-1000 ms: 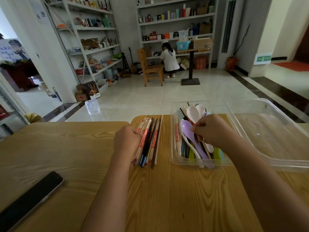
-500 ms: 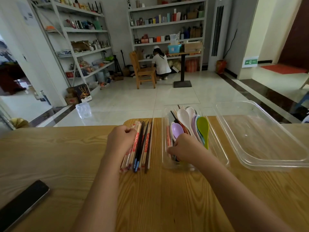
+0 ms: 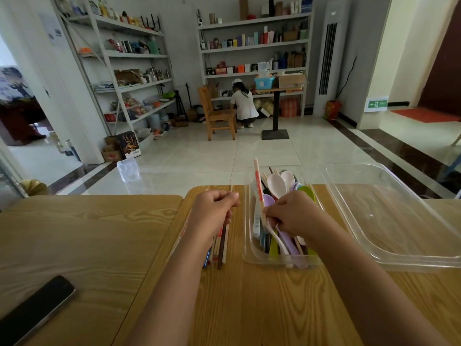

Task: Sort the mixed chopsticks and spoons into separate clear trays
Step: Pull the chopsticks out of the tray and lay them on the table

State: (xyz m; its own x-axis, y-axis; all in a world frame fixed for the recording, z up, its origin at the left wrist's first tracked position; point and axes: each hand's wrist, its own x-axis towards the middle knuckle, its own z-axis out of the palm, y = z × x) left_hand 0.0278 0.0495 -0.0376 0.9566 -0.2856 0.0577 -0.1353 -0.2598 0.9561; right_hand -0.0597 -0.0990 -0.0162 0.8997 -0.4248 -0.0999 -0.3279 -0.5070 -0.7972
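**Right hand pinched one wrapped chopstick over the mixed tray**

Right hand (image 3: pixel 291 216) had its fingers curled and pinched a paper-wrapped chopstick (image 3: pixel 258 188) near its close end. The far end pointed up and away from the hand, tilted above the mixed tray (image 3: pixel 249 248). Spoons (image 3: pixel 275 182) in white, purple and green lay packed just beyond and beneath that hand, with a few more chopsticks among them. A white spoon handle (image 3: pixel 275 237) ran right under the fingertips, and whether it was caught in the pinch could not be told.

Left hand (image 3: pixel 214 208), off to the left of the right one, was closed around a bundle of chopsticks (image 3: pixel 221 245) resting on the bench (image 3: pixel 99 233). Whether a clear tray lay under the bundle was not plain. An empty clear tray (image 3: pixel 399 221) sat to the right of the right hand, just beside the mixed tray.

Judged from this, the step in hand was carrying one chopstick across to the bundle. To do it well, the pinch should hold the stick alone, so the white handle wanted shaking loose first. Lifting along the stick's own line would keep it from levering spoons over the low wall. The left hand would need to loosen slightly to take the newcomer, its ends squared with the rest. Most of the sorting seemed yet to do, since the spoons had not been moved to the empty tray.
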